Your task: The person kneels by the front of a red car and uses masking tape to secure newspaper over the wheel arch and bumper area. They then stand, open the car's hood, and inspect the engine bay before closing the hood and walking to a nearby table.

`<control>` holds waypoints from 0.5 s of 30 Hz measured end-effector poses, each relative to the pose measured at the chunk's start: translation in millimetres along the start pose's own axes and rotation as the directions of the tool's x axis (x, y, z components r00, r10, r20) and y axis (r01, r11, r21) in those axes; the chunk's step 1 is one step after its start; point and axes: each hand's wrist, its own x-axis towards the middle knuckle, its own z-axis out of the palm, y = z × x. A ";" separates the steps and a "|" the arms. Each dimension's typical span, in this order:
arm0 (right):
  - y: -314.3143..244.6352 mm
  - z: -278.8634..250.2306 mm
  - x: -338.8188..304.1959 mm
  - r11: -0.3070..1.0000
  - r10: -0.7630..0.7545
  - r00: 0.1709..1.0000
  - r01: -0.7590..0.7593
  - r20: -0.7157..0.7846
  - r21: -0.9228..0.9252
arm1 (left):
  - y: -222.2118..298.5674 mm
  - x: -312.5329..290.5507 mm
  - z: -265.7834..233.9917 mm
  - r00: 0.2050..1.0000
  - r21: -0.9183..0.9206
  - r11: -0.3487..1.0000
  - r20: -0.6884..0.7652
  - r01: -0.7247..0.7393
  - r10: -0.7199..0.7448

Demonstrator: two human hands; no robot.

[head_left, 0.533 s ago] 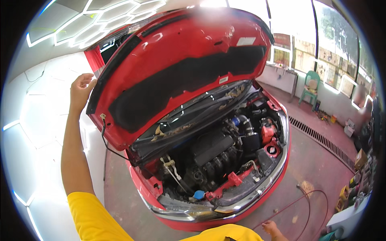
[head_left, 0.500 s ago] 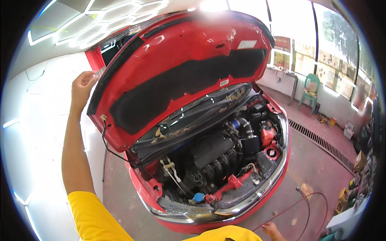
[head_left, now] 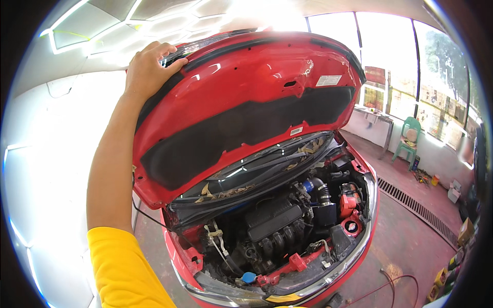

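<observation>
My left hand (head_left: 150,71) reaches up to the raised hood (head_left: 246,61) of a red car. Its fingers curl over the hood's upper left edge, and the thumb presses the black-trimmed rim from below. A black insulation pad (head_left: 205,138) lines the hood's underside. Beneath it the engine bay lies exposed, with a black engine cover (head_left: 275,223), a blue-capped filler (head_left: 249,277) at the front and a red battery cover (head_left: 349,203) on the right. My right hand is out of the picture.
A dark red hose (head_left: 377,292) curls on the floor at the front right. Beyond it runs a floor drain grate (head_left: 416,210). A green plastic chair (head_left: 408,141) stands by the right wall. Boxes and bottles line the right edge. Dry leaves (head_left: 205,191) lie below the windshield.
My left hand has moved up and right and taken hold of the hood's edge. The view has shifted, and my right hand, earlier at the bottom beside the hose, has left it.
</observation>
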 end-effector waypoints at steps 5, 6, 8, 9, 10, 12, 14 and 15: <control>-42.0 -59.5 76.5 0.991 -0.078 0.996 0.082 0.048 -0.101 | 40.0 39.4 39.8 0.980 0.205 0.965 -0.076 -0.166 0.185; -49.4 -74.8 94.9 0.988 -0.095 0.994 0.102 0.062 -0.118 | 56.0 50.2 48.5 0.988 0.207 0.970 -0.059 -0.125 0.140; -65.7 -106.6 133.3 0.978 -0.131 0.987 0.144 0.091 -0.154 | 88.7 74.8 66.7 0.998 0.195 0.980 -0.024 -0.046 0.052; -72.4 -124.5 151.3 0.971 -0.148 0.983 0.164 0.105 -0.171 | 105.0 88.3 76.0 1.000 0.181 0.983 -0.006 -0.008 0.009; -80.4 -145.4 170.9 0.964 -0.166 0.980 0.185 0.113 -0.190 | 120.8 102.3 86.3 0.999 0.166 0.986 0.012 0.032 -0.034; -94.4 -178.7 204.7 0.949 -0.201 0.969 0.228 0.143 -0.216 | 147.2 137.4 110.8 0.998 0.134 0.991 0.067 -0.004 -0.005; -105.9 -212.9 234.2 0.936 -0.225 0.962 0.258 0.156 -0.238 | 177.3 167.9 137.9 0.993 0.115 0.993 0.122 -0.024 0.010; -112.7 -227.6 247.8 0.929 -0.241 0.957 0.276 0.163 -0.246 | 196.4 182.2 149.9 0.989 0.122 0.992 0.148 -0.031 0.012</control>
